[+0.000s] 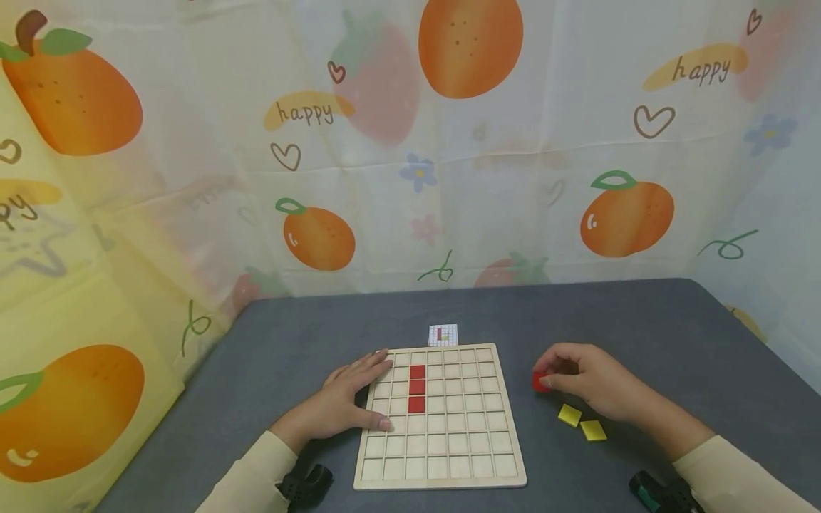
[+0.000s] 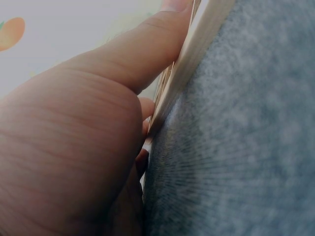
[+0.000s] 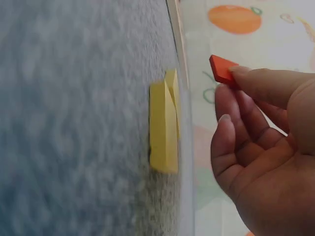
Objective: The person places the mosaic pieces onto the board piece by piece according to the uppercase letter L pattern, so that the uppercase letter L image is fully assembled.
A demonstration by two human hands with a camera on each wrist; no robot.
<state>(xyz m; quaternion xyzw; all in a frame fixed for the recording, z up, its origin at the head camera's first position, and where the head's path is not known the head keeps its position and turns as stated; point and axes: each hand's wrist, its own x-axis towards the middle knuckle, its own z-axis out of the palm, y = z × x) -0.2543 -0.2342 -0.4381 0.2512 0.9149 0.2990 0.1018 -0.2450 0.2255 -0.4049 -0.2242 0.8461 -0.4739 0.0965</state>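
Cloth (image 1: pixel 218 100) printed with oranges hung behind the grey table (image 1: pixel 359 317) and its wooden grid board (image 1: pixel 456 445). My left hand (image 1: pixel 340 397) rested, loosely spread, on the board's left edge. A card (image 1: pixel 452 335) lay by its far edge. Three red tiles (image 1: pixel 417 387) filled adjoining squares, two yellow tiles (image 1: pixel 569 415) lay right of the board, and just beyond them my right hand (image 1: pixel 593 377) pinched a lone red tile (image 1: pixel 538 382).

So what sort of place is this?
Probably a screened-off tabletop activity space: a white fruit-print fabric backdrop hangs behind a dark grey table, which holds a pale wooden grid board.
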